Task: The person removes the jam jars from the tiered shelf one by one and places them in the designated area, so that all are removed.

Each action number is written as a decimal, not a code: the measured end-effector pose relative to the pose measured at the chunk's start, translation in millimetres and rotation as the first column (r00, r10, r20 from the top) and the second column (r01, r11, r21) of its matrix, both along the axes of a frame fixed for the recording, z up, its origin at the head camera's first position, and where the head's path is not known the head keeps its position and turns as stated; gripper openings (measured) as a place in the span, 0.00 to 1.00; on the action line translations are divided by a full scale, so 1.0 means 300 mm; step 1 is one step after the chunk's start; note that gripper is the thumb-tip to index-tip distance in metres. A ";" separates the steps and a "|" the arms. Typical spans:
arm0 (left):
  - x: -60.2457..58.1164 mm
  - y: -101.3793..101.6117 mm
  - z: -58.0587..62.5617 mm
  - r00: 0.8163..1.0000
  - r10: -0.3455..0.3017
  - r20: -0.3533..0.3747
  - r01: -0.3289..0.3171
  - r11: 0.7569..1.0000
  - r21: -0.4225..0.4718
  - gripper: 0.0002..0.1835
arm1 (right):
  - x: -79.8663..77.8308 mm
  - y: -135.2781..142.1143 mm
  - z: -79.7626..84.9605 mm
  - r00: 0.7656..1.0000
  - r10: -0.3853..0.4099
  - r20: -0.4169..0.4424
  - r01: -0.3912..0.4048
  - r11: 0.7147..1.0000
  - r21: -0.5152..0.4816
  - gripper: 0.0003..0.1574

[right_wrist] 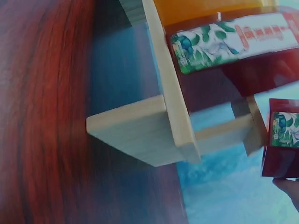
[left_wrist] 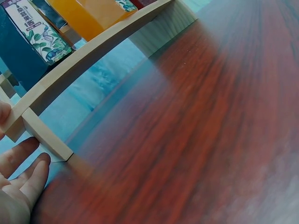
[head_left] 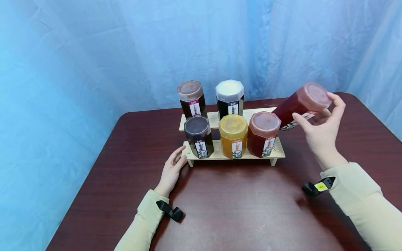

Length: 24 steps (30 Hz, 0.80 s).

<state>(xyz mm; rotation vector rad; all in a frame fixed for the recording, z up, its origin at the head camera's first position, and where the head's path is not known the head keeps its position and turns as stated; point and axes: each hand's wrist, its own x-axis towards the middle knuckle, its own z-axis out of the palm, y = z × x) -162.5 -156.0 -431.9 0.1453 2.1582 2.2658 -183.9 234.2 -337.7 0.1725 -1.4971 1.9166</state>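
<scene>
My right hand (head_left: 328, 129) grips a dark red jar (head_left: 292, 108) with a pinkish lid, thumb on the near side and fingers at the lid end. The jar leans with its lid to the right and its base by the right end of the upper shelf; in the right wrist view, its lower part (right_wrist: 284, 135) shows at the right edge. At the left end of the two-tier wooden rack (head_left: 232, 153), my left hand (head_left: 171, 169) holds the lower board's corner. In the left wrist view, its fingers (left_wrist: 35, 175) curve beside the rack's leg.
On the lower shelf stand a dark jar (head_left: 199, 136), a yellow jar (head_left: 233, 136) and another red jar (head_left: 263, 134). A brown-lidded jar (head_left: 192, 99) and a white-lidded jar (head_left: 230, 97) stand on the upper one. Blue curtains (head_left: 188, 42) hang behind the dark wooden table (head_left: 232, 209).
</scene>
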 end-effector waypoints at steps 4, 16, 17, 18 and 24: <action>-0.001 0.001 -0.002 1.000 -0.004 0.007 0.004 1.000 0.000 0.24 | 0.015 0.036 -0.016 1.000 -0.011 0.015 0.011 0.998 -0.055 0.49; 0.000 -0.002 -0.006 1.000 0.015 -0.004 -0.015 0.998 -0.054 0.23 | 0.064 0.128 -0.054 0.978 -0.065 0.200 0.064 0.998 0.013 0.50; 0.000 -0.002 -0.005 1.000 0.012 -0.001 -0.012 0.998 -0.054 0.23 | 0.070 0.135 -0.059 0.971 -0.082 0.226 0.074 0.996 0.041 0.50; 0.000 -0.001 -0.005 1.000 0.011 0.002 -0.011 0.998 -0.054 0.23 | 0.078 0.139 -0.061 0.963 -0.098 0.251 0.083 0.994 0.070 0.50; -0.005 -0.002 -0.007 1.000 0.013 -0.007 -0.013 0.998 -0.058 0.23 | 0.095 0.182 -0.079 0.948 -0.133 0.290 0.091 0.984 0.152 0.50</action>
